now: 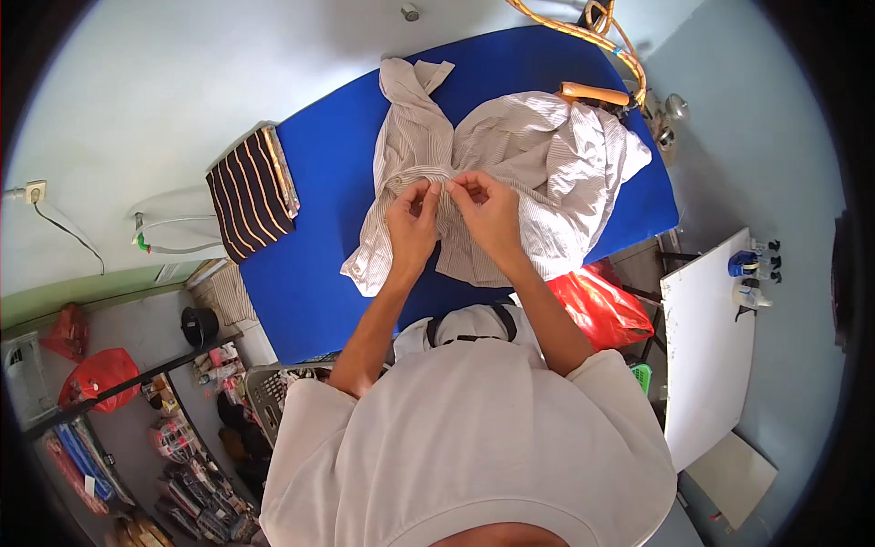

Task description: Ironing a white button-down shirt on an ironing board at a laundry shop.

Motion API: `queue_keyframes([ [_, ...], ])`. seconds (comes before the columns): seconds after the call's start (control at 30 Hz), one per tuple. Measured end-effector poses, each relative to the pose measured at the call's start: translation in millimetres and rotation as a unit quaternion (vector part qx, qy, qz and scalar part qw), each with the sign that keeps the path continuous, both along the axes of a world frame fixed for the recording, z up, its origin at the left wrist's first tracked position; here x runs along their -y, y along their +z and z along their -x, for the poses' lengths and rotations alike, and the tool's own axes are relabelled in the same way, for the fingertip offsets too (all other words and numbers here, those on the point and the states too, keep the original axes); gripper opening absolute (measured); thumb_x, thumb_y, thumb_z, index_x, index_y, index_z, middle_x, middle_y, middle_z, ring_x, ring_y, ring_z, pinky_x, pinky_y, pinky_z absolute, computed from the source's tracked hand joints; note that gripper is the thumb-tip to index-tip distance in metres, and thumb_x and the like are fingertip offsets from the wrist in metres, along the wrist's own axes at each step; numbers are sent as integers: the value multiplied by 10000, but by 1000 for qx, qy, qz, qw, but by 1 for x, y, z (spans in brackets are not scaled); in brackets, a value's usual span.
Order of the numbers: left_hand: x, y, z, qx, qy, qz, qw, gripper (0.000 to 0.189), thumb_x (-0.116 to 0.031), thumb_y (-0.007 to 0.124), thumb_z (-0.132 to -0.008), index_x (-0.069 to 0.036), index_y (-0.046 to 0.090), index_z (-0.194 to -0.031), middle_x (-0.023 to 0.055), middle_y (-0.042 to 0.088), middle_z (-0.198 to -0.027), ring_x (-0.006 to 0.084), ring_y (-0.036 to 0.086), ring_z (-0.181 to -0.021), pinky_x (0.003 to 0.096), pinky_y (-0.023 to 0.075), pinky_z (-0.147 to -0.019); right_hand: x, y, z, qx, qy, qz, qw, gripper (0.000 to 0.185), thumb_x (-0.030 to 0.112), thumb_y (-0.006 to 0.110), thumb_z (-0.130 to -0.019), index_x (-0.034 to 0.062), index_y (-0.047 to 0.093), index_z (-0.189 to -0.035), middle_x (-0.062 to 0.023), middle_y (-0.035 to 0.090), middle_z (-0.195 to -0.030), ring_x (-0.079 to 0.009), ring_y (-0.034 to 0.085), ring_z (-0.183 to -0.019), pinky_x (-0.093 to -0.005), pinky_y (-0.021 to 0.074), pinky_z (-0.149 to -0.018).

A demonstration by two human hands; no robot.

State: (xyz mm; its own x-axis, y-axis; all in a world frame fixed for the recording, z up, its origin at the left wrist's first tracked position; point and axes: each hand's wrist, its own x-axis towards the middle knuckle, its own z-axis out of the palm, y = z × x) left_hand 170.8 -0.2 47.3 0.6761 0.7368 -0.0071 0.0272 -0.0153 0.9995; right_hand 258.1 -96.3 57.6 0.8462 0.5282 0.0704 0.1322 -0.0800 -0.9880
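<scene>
A striped, light-coloured button shirt [492, 157] lies rumpled across a blue-covered ironing table [321, 164]. One sleeve [407, 96] stretches toward the table's far edge, while the bulk of the cloth is bunched to the right. My left hand [415, 219] pinches a buttoned band of the shirt between thumb and fingers. Close beside it, my right hand [489, 215] pinches the same stretch of cloth, with the fingertips of both hands almost meeting. Small buttons show just left of my left hand and near the lower left corner of the shirt. My fingers hide the cloth between them.
A steam iron with an orange handle [595, 93] and a wrapped hose [581, 31] stand at the far right. Folded dark striped fabric [249, 195] sits on the table's left end. A red plastic bag [598, 308] is below the right edge. Spray bottles [752, 267] stand on a white surface [711, 342].
</scene>
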Motion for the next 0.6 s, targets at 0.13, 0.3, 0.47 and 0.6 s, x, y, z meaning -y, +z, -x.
queue_keyframes([
  [0.13, 13, -8, 11, -24, 26, -15, 999, 187, -148, 641, -966, 38, 648, -959, -17, 611, -855, 44, 496, -744, 200, 407, -645, 1, -9, 8, 62, -9, 20, 998, 120, 93, 702, -867, -17, 687, -912, -99, 695, -767, -128, 652, -678, -268, 519, -641],
  [0.3, 29, -21, 9, -18, 83, -5, 996, 166, -114, 653, -949, 50, 661, -974, -1, 625, -792, 50, 555, -726, 206, 463, -648, 0, -23, 10, 194, -20, 58, 979, 94, 69, 669, -861, -24, 671, -878, -155, 685, -806, -272, 681, -672, -352, 531, -625],
  [0.47, 27, -33, 14, -19, 85, 38, 995, 169, -104, 656, -943, 59, 659, -989, 28, 658, -821, 71, 619, -776, 229, 517, -710, 4, -15, 13, 27, 24, 41, 999, 120, 85, 675, -870, -34, 669, -884, -151, 693, -784, -244, 691, -673, -333, 535, -631],
  [0.6, 28, -34, 13, -31, 65, 40, 997, 176, -104, 649, -946, 66, 660, -987, 33, 663, -815, 66, 611, -748, 220, 509, -679, 7, -24, 10, -3, 27, 41, 999, 136, 96, 678, -878, -38, 671, -897, -141, 705, -763, -202, 699, -680, -310, 537, -640],
])
